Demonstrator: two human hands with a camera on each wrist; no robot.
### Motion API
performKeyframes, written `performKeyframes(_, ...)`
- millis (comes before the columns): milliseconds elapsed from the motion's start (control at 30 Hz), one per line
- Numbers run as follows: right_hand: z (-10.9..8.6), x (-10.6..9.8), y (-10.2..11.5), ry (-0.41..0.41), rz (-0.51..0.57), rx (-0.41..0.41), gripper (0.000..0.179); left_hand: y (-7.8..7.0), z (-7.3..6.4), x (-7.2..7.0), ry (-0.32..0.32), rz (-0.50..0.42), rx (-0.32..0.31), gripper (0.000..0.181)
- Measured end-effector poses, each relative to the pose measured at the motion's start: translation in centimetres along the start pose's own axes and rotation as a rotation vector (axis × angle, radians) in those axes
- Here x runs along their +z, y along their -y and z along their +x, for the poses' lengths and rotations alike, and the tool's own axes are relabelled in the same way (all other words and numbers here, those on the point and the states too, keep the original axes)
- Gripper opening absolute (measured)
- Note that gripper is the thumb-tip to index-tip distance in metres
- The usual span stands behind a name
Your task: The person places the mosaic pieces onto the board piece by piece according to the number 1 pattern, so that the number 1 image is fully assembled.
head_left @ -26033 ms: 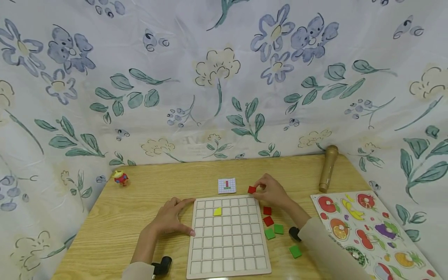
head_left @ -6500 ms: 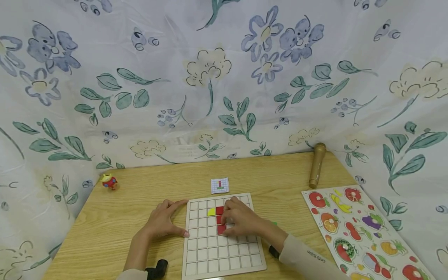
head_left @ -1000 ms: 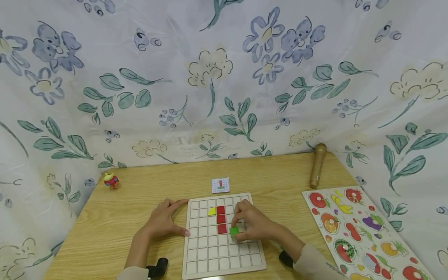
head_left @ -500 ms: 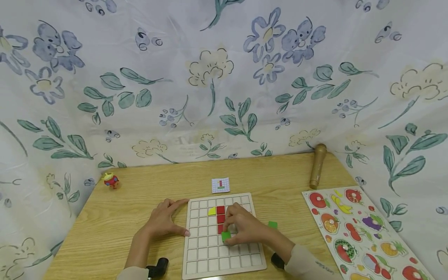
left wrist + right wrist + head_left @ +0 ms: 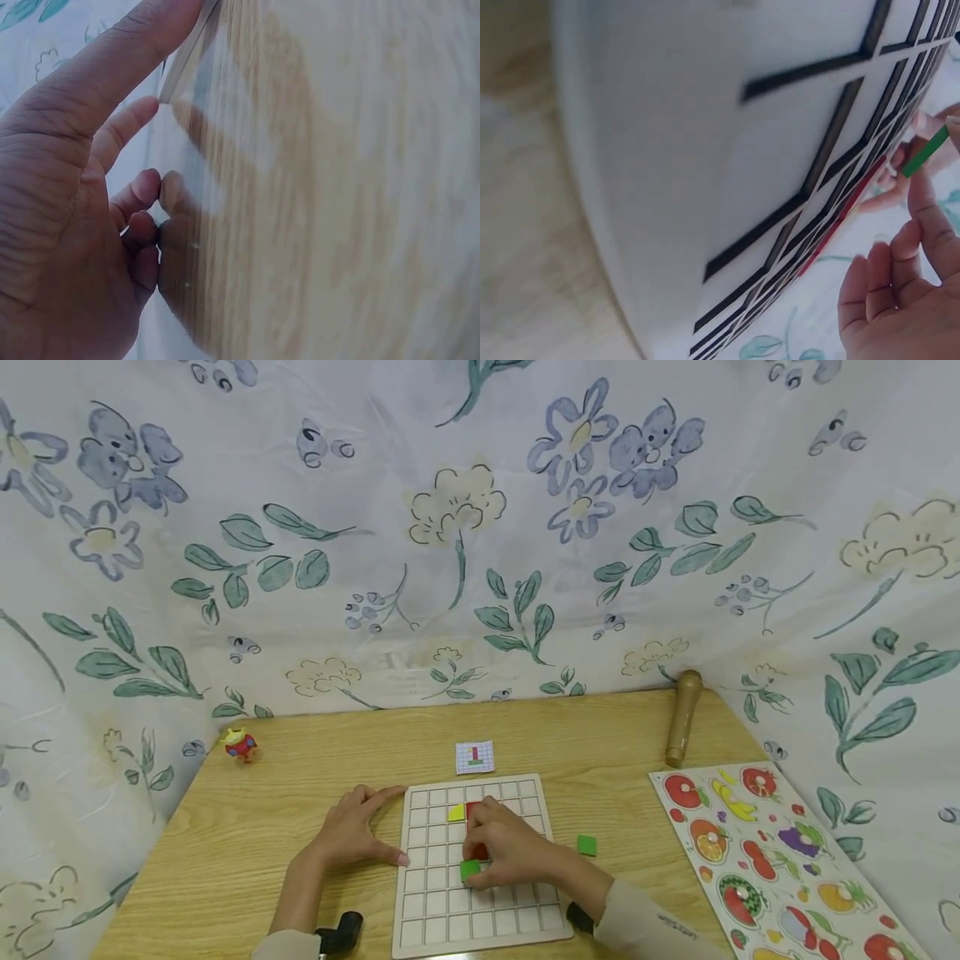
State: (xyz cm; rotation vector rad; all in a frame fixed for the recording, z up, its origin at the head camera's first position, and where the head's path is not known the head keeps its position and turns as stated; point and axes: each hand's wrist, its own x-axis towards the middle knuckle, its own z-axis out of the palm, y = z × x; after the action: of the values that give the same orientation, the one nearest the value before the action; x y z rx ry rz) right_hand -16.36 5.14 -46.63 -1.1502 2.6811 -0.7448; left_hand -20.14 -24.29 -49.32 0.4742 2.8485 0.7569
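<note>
A pale wooden grid board [image 5: 411, 935] lies on the table. My left hand [image 5: 337, 835] rests at its left edge, index fingertip by the far corner and thumb lower down, spread apart. Thumb and fingers of my right hand [image 5: 510, 852] pinch a green square tile [image 5: 470, 870], low over the grid just below the red tiles [image 5: 471, 808]. Those red tiles stand in a column, mostly covered by the right hand; a yellow tile [image 5: 456, 813] with one cut corner sits left of the top one. In the right wrist view the green tile [image 5: 928, 151] is tilted, edge-on.
Behind the board lies a small card [image 5: 475, 757] printed with a coloured grid pattern. Another green tile [image 5: 587, 845] is on the table, right of the board. Further right are a fruit puzzle board [image 5: 708, 852] and a brown microphone-shaped object [image 5: 682, 718]. A small toy [image 5: 240, 744] stands far left.
Over the last second my right hand has carried the green tile left across the grid. Since the oldest frame, red tiles have moved from beside the board into it. The left hand stays put.
</note>
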Motion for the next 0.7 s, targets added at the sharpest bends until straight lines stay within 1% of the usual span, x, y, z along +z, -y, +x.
performKeyframes(200,0.3,0.2,0.4,-0.003,-0.081,-0.005,0.021,-0.4,0.0,-0.1,-0.001,-0.007,-0.005,0.109)
performKeyframes(567,0.5,0.8,0.4,0.004,-0.12,-0.029,0.023,-0.3,0.0,0.1,-0.007,-0.002,-0.019,0.109)
performKeyframes(700,0.6,1.1,0.7,0.009,-0.17,-0.04,0.024,-0.3,0.0,0.3,-0.018,-0.012,-0.021,0.109)
